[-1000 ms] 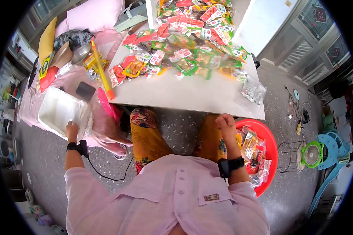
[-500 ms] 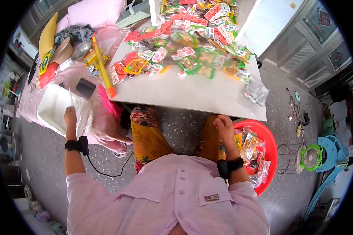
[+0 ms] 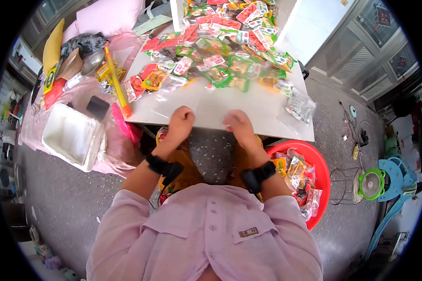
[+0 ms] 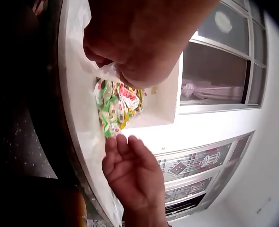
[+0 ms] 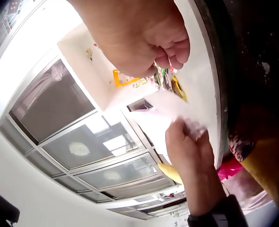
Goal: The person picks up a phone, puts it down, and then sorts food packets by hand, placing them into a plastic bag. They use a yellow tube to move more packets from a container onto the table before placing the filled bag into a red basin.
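My left hand [image 3: 181, 122] is over the table's near edge, pinching a clear plastic bag [image 5: 170, 101]. The bag's thin film hangs out past the curled fingers, and in the head view it overlaps the tabletop in front. To the right, across a short gap, my right hand [image 3: 239, 124] holds nothing. Its palm and loosely bent fingers [image 4: 135, 145] show in the left wrist view. Beyond both hands a heap of sealed snack packets [image 3: 215, 61], red, green and yellow, covers the back of the white table [image 3: 211, 110].
On the right, a red basin [image 3: 324, 187] with several packets stands on the floor. A white foam box [image 3: 63, 154] lies left on pink cloth, near a yellow tube [image 3: 116, 82] and a dark flat rectangular object [image 3: 97, 107]. Clear bags [image 3: 299, 105] lie at the table's right corner.
My left hand has come up from the foam box, bringing a clear bag over to the table edge. My right hand has moved left and forward, away from the basin.
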`<action>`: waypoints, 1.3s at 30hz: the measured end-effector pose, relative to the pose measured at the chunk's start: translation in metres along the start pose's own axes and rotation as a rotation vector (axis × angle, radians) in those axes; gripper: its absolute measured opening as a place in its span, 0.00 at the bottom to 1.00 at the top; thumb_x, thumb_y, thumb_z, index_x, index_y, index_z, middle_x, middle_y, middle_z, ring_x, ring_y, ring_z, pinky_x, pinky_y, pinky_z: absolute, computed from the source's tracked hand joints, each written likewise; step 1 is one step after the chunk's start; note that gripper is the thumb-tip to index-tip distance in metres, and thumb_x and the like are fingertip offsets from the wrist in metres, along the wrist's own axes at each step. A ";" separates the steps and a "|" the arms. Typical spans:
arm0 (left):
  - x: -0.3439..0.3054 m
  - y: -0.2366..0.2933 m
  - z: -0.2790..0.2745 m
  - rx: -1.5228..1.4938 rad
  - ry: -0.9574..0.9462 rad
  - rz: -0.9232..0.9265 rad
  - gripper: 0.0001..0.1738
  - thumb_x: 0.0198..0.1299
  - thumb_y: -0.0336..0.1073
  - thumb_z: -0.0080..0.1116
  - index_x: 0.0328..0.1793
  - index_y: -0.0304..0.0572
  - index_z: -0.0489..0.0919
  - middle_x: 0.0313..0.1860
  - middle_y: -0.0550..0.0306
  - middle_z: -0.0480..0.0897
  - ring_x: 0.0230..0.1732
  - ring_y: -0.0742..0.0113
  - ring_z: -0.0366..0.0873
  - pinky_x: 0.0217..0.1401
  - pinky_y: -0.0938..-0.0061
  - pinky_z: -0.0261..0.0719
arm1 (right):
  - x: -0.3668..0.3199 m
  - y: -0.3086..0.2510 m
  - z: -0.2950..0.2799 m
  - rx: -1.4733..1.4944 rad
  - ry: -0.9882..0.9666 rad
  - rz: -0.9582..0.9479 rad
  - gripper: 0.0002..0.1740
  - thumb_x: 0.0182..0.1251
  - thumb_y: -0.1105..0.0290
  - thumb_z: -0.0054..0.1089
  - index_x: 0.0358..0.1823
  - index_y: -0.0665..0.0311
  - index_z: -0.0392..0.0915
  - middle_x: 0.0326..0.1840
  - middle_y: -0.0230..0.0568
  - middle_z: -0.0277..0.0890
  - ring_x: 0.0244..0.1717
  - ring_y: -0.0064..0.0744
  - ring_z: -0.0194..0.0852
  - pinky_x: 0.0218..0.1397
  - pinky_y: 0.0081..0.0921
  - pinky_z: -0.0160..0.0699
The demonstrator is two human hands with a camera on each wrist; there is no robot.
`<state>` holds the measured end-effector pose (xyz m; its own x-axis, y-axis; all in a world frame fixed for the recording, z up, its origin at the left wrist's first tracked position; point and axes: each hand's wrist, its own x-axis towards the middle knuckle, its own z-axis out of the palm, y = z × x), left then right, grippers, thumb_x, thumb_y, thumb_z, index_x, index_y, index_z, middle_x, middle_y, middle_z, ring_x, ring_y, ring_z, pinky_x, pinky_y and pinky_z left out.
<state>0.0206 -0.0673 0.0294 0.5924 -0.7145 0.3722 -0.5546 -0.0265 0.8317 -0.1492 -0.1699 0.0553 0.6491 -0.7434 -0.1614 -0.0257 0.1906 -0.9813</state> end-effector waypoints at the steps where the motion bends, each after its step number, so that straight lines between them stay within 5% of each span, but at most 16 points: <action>1: -0.001 0.005 0.012 -0.019 -0.046 -0.037 0.02 0.44 0.27 0.48 0.24 0.36 0.70 0.21 0.47 0.72 0.25 0.53 0.70 0.29 0.69 0.67 | 0.002 0.001 0.006 0.029 0.005 0.013 0.09 0.56 0.69 0.47 0.37 0.63 0.67 0.33 0.34 0.69 0.34 0.23 0.69 0.33 0.18 0.68; 3: -0.005 0.006 0.035 -0.038 -0.094 -0.083 0.04 0.45 0.29 0.48 0.25 0.36 0.71 0.21 0.47 0.72 0.25 0.53 0.70 0.29 0.69 0.67 | 0.007 0.003 0.018 0.089 0.012 0.038 0.08 0.57 0.68 0.46 0.37 0.62 0.67 0.32 0.34 0.68 0.33 0.24 0.68 0.33 0.19 0.69; 6: -0.008 0.011 0.048 -0.088 -0.243 -0.165 0.04 0.49 0.28 0.48 0.27 0.35 0.71 0.19 0.59 0.71 0.22 0.75 0.67 0.25 0.80 0.65 | 0.022 0.020 0.022 0.165 -0.028 0.109 0.11 0.55 0.68 0.48 0.38 0.66 0.67 0.31 0.35 0.68 0.31 0.23 0.68 0.29 0.16 0.69; 12: -0.002 -0.007 0.059 -0.159 -0.409 -0.307 0.07 0.54 0.31 0.45 0.29 0.35 0.71 0.20 0.61 0.71 0.21 0.77 0.66 0.24 0.83 0.65 | 0.029 0.020 0.015 0.198 -0.074 0.118 0.09 0.57 0.69 0.43 0.30 0.68 0.68 0.28 0.39 0.69 0.27 0.26 0.70 0.28 0.20 0.74; 18: 0.001 0.006 0.055 -0.330 -0.349 -0.446 0.07 0.53 0.32 0.47 0.29 0.35 0.71 0.22 0.60 0.72 0.23 0.76 0.67 0.25 0.82 0.66 | 0.029 0.015 0.017 0.314 -0.065 0.184 0.08 0.57 0.70 0.42 0.30 0.66 0.67 0.26 0.37 0.68 0.26 0.26 0.70 0.29 0.22 0.74; 27: 0.003 0.036 0.038 -0.170 -0.440 -0.265 0.09 0.50 0.35 0.52 0.31 0.36 0.71 0.25 0.59 0.74 0.27 0.75 0.70 0.28 0.82 0.69 | 0.043 0.033 0.003 0.300 -0.253 0.276 0.07 0.59 0.66 0.44 0.34 0.62 0.67 0.28 0.32 0.69 0.28 0.22 0.68 0.31 0.18 0.71; 36: 0.006 0.034 0.037 -0.461 -0.449 -0.566 0.07 0.53 0.34 0.47 0.32 0.38 0.70 0.24 0.59 0.73 0.23 0.74 0.69 0.25 0.81 0.68 | 0.030 0.010 0.012 0.342 -0.156 0.299 0.07 0.58 0.67 0.43 0.32 0.63 0.67 0.26 0.35 0.70 0.26 0.24 0.69 0.28 0.19 0.70; 39: 0.004 0.013 0.043 -0.285 -0.239 -0.497 0.06 0.52 0.32 0.46 0.32 0.37 0.70 0.23 0.58 0.73 0.23 0.74 0.69 0.23 0.80 0.68 | 0.044 0.023 0.006 0.105 -0.011 0.247 0.08 0.55 0.68 0.43 0.27 0.65 0.68 0.23 0.37 0.70 0.25 0.25 0.69 0.26 0.18 0.69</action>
<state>-0.0099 -0.1007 0.0242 0.5745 -0.8021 -0.1631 -0.0486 -0.2324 0.9714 -0.1162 -0.1942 0.0259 0.6413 -0.6590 -0.3931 -0.1058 0.4315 -0.8959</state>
